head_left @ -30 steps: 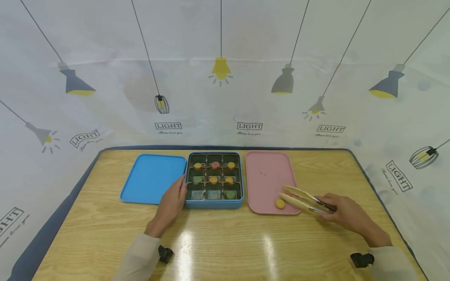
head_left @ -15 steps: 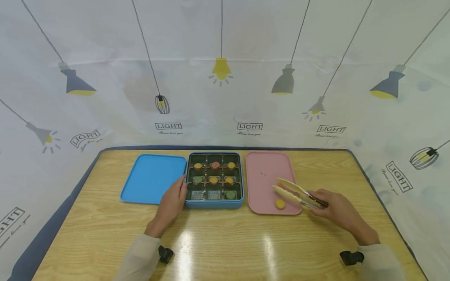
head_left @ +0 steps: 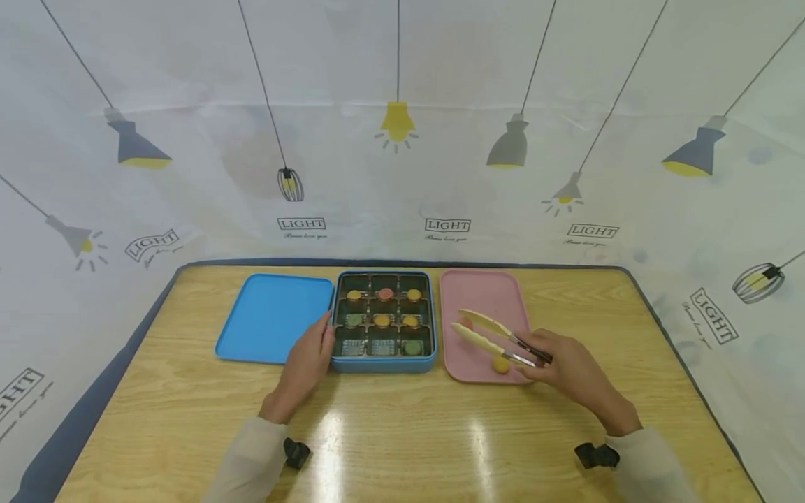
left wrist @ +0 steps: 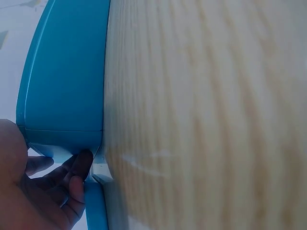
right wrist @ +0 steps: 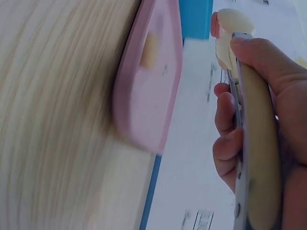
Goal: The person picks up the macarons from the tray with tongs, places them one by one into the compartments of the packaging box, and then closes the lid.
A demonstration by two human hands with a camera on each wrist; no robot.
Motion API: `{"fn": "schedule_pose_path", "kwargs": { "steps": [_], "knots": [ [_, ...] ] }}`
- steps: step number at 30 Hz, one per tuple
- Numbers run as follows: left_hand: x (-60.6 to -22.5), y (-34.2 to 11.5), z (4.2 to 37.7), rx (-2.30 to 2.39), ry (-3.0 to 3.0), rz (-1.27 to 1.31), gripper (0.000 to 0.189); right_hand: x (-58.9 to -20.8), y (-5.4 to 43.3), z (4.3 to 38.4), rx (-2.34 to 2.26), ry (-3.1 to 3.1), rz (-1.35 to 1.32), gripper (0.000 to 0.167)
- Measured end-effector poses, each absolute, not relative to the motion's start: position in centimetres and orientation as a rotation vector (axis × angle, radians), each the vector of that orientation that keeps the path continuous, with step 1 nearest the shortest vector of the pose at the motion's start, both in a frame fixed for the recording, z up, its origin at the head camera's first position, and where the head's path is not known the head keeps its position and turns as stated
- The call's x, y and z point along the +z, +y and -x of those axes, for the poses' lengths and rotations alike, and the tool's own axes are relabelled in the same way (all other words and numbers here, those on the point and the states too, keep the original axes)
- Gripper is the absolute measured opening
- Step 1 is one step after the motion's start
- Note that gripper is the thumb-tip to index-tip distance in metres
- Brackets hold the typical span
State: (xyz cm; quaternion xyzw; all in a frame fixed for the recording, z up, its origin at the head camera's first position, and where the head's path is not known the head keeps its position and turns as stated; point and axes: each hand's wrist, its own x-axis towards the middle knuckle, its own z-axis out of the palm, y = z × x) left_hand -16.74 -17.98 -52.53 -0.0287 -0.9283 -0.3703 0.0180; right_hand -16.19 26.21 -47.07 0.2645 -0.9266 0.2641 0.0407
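Note:
My left hand (head_left: 308, 355) holds the left side of the blue box (head_left: 383, 366), with fingertips at its wall in the left wrist view. Inside, a clear divided insert holds several small round cookies in yellow, green and pink; two front compartments hold none. My right hand (head_left: 566, 367) grips a pair of tongs (head_left: 487, 344) by the dark-edged handles. Between their cream tips sits a pink round cookie (right wrist: 214, 25), raised over the pink tray (head_left: 481, 290). One yellow cookie (head_left: 500, 365) lies near the tray's front edge, partly overlapped by the tongs.
A flat blue lid (head_left: 270, 314) lies left of the box, partly behind my left hand. The wooden table (head_left: 402, 433) ends at a wall sheet (head_left: 352, 154) printed with lamps. The box stands between lid and tray.
My right hand has moved left, carrying the tongs with the pink cookie across the tray toward the box. The left hand, box, lid and yellow cookie have stayed in place.

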Motion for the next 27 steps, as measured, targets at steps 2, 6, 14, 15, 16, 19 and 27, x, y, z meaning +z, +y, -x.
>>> {"fn": "schedule_pose_path", "kwargs": {
  "steps": [2,6,14,15,16,19,27],
  "knots": [
    [-52.6,-18.0,16.7,-1.152,-2.882,0.087,0.054,-46.9,25.2,16.3,0.833,-2.845,-0.816,0.055],
    [-52.6,-18.0,16.8,-1.154,-2.877,0.088,0.055,-46.6,23.3,16.5,0.86,-2.837,-0.851,0.055],
    [-52.5,-17.9,16.7,-1.144,-2.89,0.081,0.055,-46.2,19.2,16.6,0.868,-2.8,-0.982,0.056],
    [-52.5,-17.9,16.7,-1.145,-2.892,0.081,0.055,-46.2,18.6,16.6,0.852,-2.795,-0.997,0.056],
    [-52.4,-17.9,16.8,-1.145,-2.894,0.078,0.055,-46.2,18.2,16.6,0.836,-2.788,-1.012,0.056],
    [-52.4,-17.9,16.8,-1.146,-2.896,0.071,0.055,-46.2,16.8,16.6,0.783,-2.769,-1.05,0.055],
    [-52.4,-17.9,16.8,-1.143,-2.899,0.056,0.054,-46.6,14.7,16.5,0.739,-2.824,-1.082,0.053]
  ]
}}
